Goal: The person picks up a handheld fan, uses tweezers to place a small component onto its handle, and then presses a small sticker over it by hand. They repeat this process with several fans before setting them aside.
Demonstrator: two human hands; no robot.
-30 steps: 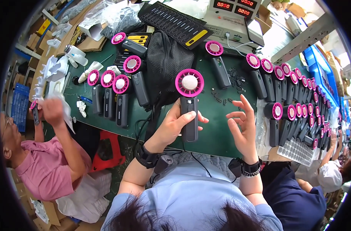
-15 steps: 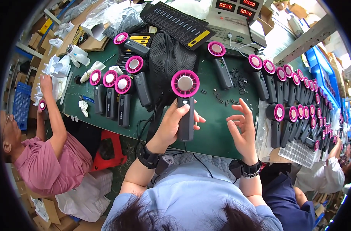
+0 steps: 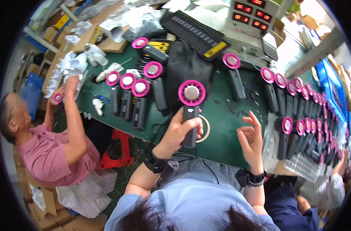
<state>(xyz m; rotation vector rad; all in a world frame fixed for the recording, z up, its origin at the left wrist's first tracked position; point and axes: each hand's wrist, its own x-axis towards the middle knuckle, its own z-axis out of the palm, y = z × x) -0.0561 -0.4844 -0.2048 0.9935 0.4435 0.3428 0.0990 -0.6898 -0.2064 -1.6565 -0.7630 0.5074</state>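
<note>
My left hand (image 3: pixel 178 131) is wrapped around the dark grey handle of a handheld fan (image 3: pixel 192 93), thumb across its front. The fan stands upright, with a magenta ring-shaped head, a silver centre and a small lit display on the handle. A pale loop (image 3: pixel 207 129) curves out beside that hand; whether it is attached to the fan I cannot tell. My right hand (image 3: pixel 251 140) is raised over the table's front edge, fingers apart and slightly curled, holding nothing. Small black pieces (image 3: pixel 254 97) lie scattered on the green table (image 3: pixel 225 144) beyond it.
Similar fans (image 3: pixel 140 104) lie to the left, around a black mesh bag (image 3: pixel 191 61). Rows of fans (image 3: pixel 289 98) fill the right side. A power supply (image 3: pixel 250 29) with red digits stands behind. At far left, a co-worker in a pink shirt (image 3: pixel 58 158) handles another fan (image 3: pixel 58 97).
The whole view has shifted, so the table contents appear lower and farther right. My left fingers have closed around the handle, and the pale loop has come into sight.
</note>
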